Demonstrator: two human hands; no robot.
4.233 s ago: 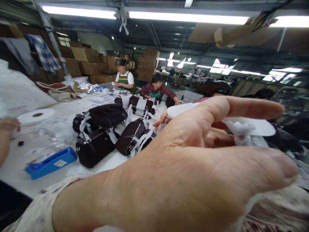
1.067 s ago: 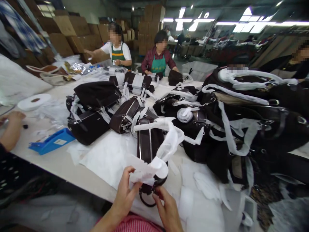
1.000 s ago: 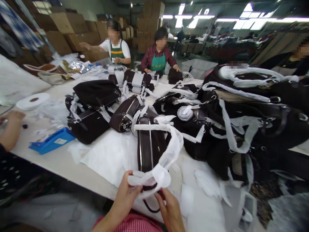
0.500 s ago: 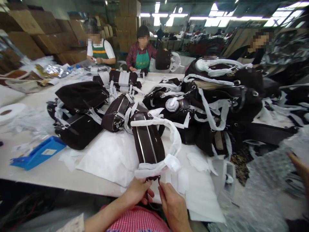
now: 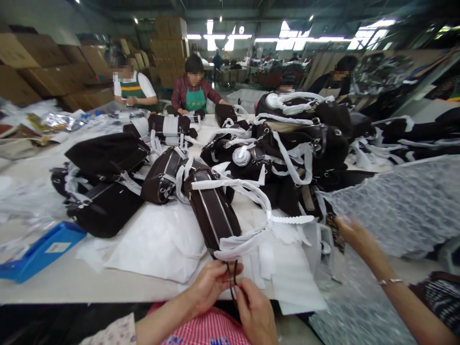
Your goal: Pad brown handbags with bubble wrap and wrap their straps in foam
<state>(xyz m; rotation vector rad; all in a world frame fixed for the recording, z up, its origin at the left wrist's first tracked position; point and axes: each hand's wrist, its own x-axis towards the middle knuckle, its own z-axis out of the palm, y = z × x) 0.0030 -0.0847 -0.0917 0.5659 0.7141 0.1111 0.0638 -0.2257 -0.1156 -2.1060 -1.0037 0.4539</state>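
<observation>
Dark brown bag point(image 5: 213, 213) in the head view: it's lying on the desk point(image 5: 118, 290), near end right at the hands, white-wrapped handle point(image 5: 246, 244) flopped off to its right. Left hand point(image 5: 215, 282) has its fingers curled in around the thin dark strap point(image 5: 235, 272) at that end, and the right hand point(image 5: 253, 304) is pinching it a bit lower. Blue tape dispenser point(image 5: 45, 251) sits well off left, fwiw.

bags point(image 5: 213, 213) block ahead; left table edge point(image 5: 118, 290) offers room.
</observation>
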